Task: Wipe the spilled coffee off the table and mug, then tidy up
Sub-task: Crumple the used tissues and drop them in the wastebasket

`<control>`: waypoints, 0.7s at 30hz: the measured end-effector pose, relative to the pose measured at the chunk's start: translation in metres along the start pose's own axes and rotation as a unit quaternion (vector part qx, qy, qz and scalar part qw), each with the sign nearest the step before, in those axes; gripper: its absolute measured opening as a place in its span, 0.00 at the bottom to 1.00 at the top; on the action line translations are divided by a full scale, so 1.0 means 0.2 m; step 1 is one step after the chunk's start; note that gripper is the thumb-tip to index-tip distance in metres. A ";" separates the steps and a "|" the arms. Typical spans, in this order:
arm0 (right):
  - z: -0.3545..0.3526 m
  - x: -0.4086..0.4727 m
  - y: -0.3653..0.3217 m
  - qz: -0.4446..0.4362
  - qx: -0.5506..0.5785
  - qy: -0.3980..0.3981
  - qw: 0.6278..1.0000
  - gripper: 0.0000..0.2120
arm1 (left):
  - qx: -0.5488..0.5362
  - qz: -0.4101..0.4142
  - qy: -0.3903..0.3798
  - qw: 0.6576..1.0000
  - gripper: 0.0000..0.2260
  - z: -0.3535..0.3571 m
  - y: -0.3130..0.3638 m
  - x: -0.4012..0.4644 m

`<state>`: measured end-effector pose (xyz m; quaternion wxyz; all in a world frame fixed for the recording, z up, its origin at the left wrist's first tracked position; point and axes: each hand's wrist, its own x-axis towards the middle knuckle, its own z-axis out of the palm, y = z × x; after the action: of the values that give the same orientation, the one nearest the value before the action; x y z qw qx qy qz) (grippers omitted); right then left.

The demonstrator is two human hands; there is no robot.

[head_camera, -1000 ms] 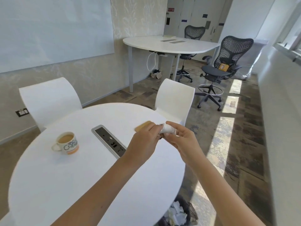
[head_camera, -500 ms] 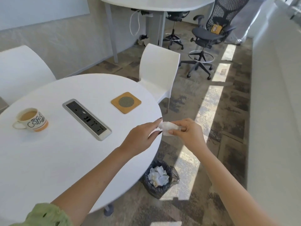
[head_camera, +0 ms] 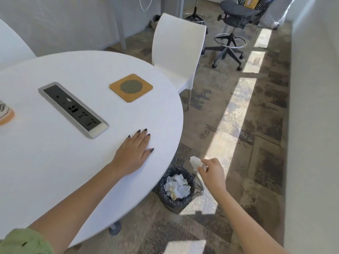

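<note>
Patchy brown carpet with bars of sunlight runs past our round white bench (head_camera: 55,162), which fills the left of the view. Our left hand (head_camera: 134,153) rests palm down on the bench near its right edge, its fingers (head_camera: 142,137) straight and spread, holding nothing. Our right hand (head_camera: 211,169) hangs off the bench over the carpet, its fingers (head_camera: 202,166) curled to pinch a crumpled white tissue (head_camera: 196,162), which sticks up and to the left from the grip. Just below the tissue stands a small bin (head_camera: 176,200) lined with a black bag and holding other crumpled white papers (it sits on the floor, tucked partly under the bench's edge).

On the bench, a grey power strip (head_camera: 73,110) is set into the top, lying diagonally. Beyond it lies a square tan coaster (head_camera: 131,88) with a round mesh centre, apart from everything else. At the far left edge of the view we see only a sliver of the mug (head_camera: 5,114), white with dark marks and an orange base; what it holds we cannot tell.

A white chair (head_camera: 178,50) stands close to the bench's far side, and a dark office chair (head_camera: 233,30) stands further back.
</note>
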<state>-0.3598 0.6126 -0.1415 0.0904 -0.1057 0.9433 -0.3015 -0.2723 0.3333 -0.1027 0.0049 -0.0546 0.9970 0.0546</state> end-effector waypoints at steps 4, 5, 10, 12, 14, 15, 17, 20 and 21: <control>0.18 0.06 0.06 0.024 -0.011 -0.034 0.999 0.21 | -0.003 0.012 0.043 0.999 0.25 0.05 0.00 -0.01; 0.20 0.07 0.07 0.035 -0.009 -0.033 0.999 0.21 | -0.005 0.013 0.047 0.999 0.25 0.05 0.00 -0.01; 0.14 0.08 0.06 0.053 -0.022 -0.037 0.998 0.19 | -0.009 0.001 0.027 1.000 0.28 0.02 0.01 -0.03; 0.07 0.08 0.03 0.061 -0.026 -0.042 0.997 0.18 | -0.012 -0.008 0.010 1.000 0.30 0.00 0.03 -0.03; -0.02 0.09 -0.01 0.061 -0.023 -0.049 0.997 0.15 | -0.011 -0.016 -0.012 1.000 0.30 -0.02 0.04 -0.03; -0.07 0.10 -0.04 0.059 -0.020 -0.051 0.997 0.14 | -0.012 -0.019 -0.022 1.000 0.31 -0.03 0.04 -0.03; -0.14 0.11 -0.09 0.052 -0.015 -0.054 0.997 0.12 | -0.016 -0.021 -0.046 0.999 0.32 -0.04 0.03 -0.03; -0.27 0.14 -0.20 0.035 -0.017 -0.060 0.997 0.15 | -0.013 -0.018 -0.097 0.995 0.30 -0.07 0.00 -0.03; -0.30 0.16 -0.24 0.029 -0.019 -0.064 0.997 0.15 | -0.010 -0.019 -0.117 0.993 0.29 -0.09 -0.01 -0.02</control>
<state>-0.3988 0.5996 -0.0680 0.1568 -0.0992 0.9438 -0.2734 -0.2681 0.3301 -0.0846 0.1225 -0.0665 0.9877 0.0706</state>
